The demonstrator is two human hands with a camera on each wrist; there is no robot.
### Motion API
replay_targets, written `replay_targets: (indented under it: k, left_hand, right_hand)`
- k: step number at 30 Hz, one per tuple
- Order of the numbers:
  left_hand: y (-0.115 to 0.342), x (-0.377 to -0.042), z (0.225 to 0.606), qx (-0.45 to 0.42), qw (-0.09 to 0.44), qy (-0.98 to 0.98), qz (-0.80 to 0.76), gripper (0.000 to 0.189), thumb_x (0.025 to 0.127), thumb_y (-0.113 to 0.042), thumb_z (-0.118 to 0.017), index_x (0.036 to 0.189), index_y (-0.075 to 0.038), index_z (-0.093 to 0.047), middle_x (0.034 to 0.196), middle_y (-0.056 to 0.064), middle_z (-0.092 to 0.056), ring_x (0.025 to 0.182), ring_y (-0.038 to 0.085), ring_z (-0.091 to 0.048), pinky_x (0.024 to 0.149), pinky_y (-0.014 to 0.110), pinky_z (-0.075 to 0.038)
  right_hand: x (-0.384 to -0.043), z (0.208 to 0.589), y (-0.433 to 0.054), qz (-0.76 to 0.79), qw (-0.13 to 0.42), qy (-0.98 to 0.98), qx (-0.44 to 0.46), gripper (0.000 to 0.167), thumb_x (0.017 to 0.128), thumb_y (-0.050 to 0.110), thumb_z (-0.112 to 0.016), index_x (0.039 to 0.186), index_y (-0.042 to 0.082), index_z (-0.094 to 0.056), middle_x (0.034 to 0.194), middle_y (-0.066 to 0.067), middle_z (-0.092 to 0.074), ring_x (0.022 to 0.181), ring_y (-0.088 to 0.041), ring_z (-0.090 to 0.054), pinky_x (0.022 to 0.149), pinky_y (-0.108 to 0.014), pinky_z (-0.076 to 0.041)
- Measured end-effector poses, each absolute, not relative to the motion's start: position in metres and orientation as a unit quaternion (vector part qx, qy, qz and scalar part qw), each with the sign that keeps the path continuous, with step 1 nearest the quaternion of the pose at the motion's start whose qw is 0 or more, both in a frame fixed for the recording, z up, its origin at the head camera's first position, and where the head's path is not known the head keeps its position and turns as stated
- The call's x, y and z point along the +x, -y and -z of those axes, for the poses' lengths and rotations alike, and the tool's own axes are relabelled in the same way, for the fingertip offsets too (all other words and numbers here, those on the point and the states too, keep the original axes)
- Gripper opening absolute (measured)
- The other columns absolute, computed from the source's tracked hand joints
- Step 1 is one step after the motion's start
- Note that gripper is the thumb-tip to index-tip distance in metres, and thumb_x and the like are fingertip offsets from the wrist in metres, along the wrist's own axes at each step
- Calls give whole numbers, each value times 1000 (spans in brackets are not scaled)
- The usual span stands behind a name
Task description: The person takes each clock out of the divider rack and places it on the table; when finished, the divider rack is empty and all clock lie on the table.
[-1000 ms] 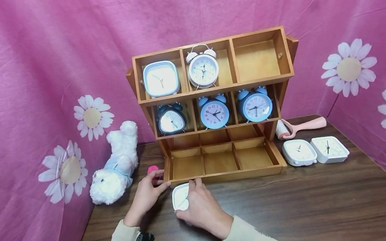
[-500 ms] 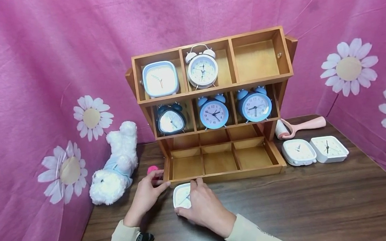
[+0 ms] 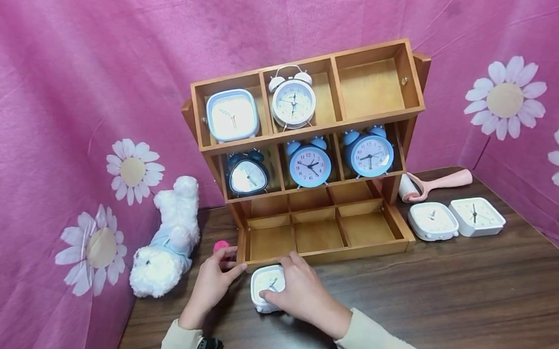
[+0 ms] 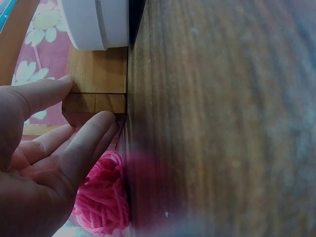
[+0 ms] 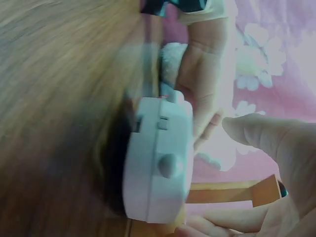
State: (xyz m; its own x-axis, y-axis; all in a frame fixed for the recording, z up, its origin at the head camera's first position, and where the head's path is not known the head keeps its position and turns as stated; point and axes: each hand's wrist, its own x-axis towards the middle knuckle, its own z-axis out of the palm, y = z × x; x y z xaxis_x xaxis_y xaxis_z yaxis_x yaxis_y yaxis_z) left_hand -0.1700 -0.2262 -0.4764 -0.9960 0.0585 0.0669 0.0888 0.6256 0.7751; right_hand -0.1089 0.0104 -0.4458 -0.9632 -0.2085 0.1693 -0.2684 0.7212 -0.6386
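Note:
A white square alarm clock [image 3: 274, 276] sits on the table before the rack's front board, its lower edge with small feet showing. My right hand [image 3: 311, 298] is spread at its right side. In the right wrist view the thumb [image 5: 242, 129] stands apart from the clock [image 5: 163, 163], and the other fingers lie past its far end. My left hand [image 3: 212, 281] touches the front left corner of the wooden display rack [image 3: 330, 256], thumb at the front board, fairly straight fingers along the end. A pink yarn ball [image 4: 103, 197] lies beside those fingers.
Several clocks, such as a blue twin-bell one [image 3: 310, 165], stand in the rack's upper tiers. Two white clocks [image 3: 433, 221] lie at right, below a pink lint roller [image 3: 440, 182]. A white plush toy [image 3: 171, 238] lies at left. Pink curtain surrounds the table.
My right hand has shifted slightly right and its thumb has come off the clock's lower edge, over the face. More of the clock shows. The left hand stays put.

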Motion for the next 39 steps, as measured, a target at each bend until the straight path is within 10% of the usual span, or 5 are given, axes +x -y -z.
replay_targets:
  k: [11, 28, 39]
  left_hand:
    - [228, -168, 476, -40, 17, 902, 430, 45, 98, -14, -89, 138, 0, -73, 127, 19, -81, 104, 27, -83, 78, 23, -60]
    - [228, -169, 478, -42, 20, 900, 433, 45, 97, -15, -89, 138, -2, -73, 126, 17, -82, 104, 26, -83, 78, 23, -60]
    - [226, -170, 478, -37, 17, 901, 432, 45, 98, -15, -89, 138, -3, -73, 125, 16, -82, 104, 25, -83, 78, 24, -60]
  right_hand:
    - [-119, 415, -43, -444, 10, 892, 88, 81, 85, 41, -96, 150, 3, -66, 145, -12, -72, 135, -38, -68, 116, -61, -54]
    - [-143, 373, -133, -481, 205, 847, 95, 74, 89, 27, -97, 154, 10, -66, 152, -10, -68, 143, -33, -65, 122, -55, -48]
    - [-160, 361, -185, -488, 322, 811, 38, 74, 85, 11, -99, 152, 9, -67, 146, -12, -67, 125, -15, -60, 108, -10, -34]
